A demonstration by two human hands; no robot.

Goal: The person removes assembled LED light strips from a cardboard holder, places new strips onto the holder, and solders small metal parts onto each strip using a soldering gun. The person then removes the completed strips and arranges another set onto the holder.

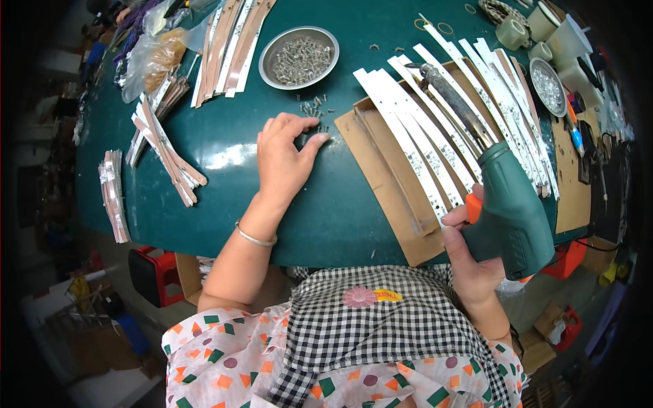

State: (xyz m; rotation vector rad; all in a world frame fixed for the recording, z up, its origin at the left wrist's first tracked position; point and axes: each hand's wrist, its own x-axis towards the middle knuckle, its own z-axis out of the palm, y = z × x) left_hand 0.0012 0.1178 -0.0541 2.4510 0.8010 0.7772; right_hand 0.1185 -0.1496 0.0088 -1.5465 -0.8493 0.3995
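Observation:
My left hand [282, 155] rests on the green table beside a small loose pile of screws [313, 107]. Its thumb and index finger are curved and a little apart, near a few screws; none is plainly held. My right hand [471, 262] is wrapped round the handle of a green cordless screwdriver [520, 217] with an orange trigger. The tool points away from me, its tip over white circuit board strips [415, 139]. These strips lie side by side across a cardboard tray [389, 177]. Part of the right hand is hidden behind the tool's handle.
A metal bowl of screws [299, 58] stands at the far middle. Bundled strips [114, 197] and crossed strips [166, 153] lie at left, with more strips [231, 47] behind. At far right are a dish of small clear parts [548, 87] and tape rolls [511, 32].

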